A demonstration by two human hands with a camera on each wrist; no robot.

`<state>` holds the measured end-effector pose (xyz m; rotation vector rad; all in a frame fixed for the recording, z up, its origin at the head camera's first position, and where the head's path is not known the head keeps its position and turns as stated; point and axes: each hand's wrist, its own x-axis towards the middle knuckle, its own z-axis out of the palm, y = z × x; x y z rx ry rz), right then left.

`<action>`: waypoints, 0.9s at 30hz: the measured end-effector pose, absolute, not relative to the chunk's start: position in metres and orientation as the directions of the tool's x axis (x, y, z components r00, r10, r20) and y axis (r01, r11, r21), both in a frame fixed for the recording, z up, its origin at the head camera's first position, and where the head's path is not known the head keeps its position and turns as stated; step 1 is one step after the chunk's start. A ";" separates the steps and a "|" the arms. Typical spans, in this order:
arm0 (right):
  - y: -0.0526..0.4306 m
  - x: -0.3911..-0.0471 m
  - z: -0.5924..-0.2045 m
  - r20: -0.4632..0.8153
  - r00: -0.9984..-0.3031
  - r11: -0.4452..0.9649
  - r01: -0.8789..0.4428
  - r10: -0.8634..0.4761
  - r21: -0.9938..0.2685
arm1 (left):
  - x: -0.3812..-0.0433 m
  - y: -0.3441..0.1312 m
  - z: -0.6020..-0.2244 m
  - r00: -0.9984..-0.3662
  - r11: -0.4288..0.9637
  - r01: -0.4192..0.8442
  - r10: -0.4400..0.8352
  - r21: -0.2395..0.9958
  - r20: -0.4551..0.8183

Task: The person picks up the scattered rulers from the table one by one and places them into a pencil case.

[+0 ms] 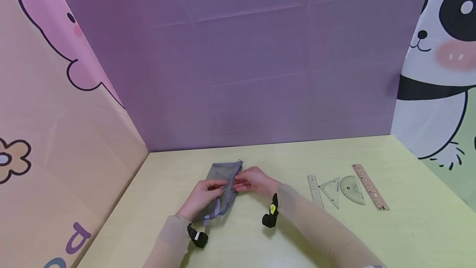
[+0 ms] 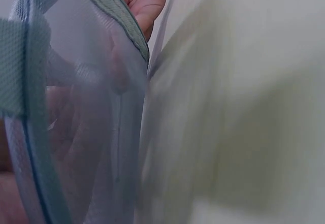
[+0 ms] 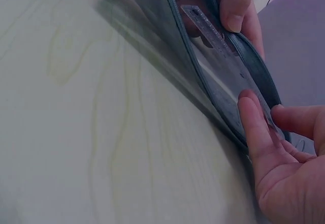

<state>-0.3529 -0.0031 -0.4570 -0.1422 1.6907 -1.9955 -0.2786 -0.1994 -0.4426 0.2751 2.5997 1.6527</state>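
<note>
A grey-blue mesh zip pouch (image 1: 219,172) lies slanted on the table, its zipped mouth parted on the side toward my right hand. My left hand (image 1: 203,197) grips the pouch; in the right wrist view its thumb (image 3: 234,23) presses over the zip edge. At the mouth, my right hand (image 1: 256,180) pinches one end of a clear ruler (image 3: 213,33) between thumb and fingers. That ruler lies lengthwise inside the opening, its far end showing near the left hand. In the left wrist view, the see-through mesh (image 2: 96,148) covers part of a hand.
To the right on the table lie a clear ruler (image 1: 315,191), a clear set square (image 1: 332,190), a clear protractor (image 1: 351,189) and a pink ruler (image 1: 371,187). A purple backdrop (image 1: 238,74) stands behind the table (image 1: 238,243), with printed panels at both sides.
</note>
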 end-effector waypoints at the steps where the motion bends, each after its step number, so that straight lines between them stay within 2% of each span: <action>1: -0.004 -0.353 -0.458 -0.243 -0.860 -0.090 0.313 -0.448 -0.945 | -0.278 -0.199 -0.443 -0.982 0.412 0.128 0.177 0.902 0.058; 20: -0.019 -0.350 -0.455 -0.267 -0.852 -0.042 0.319 -0.451 -0.947 | -0.279 -0.200 -0.442 -0.981 0.390 0.107 0.191 0.915 0.033; 27: -0.020 -0.348 -0.455 -0.272 -0.855 -0.014 0.310 -0.441 -0.951 | -0.276 -0.201 -0.442 -0.969 0.381 0.180 0.226 0.907 0.098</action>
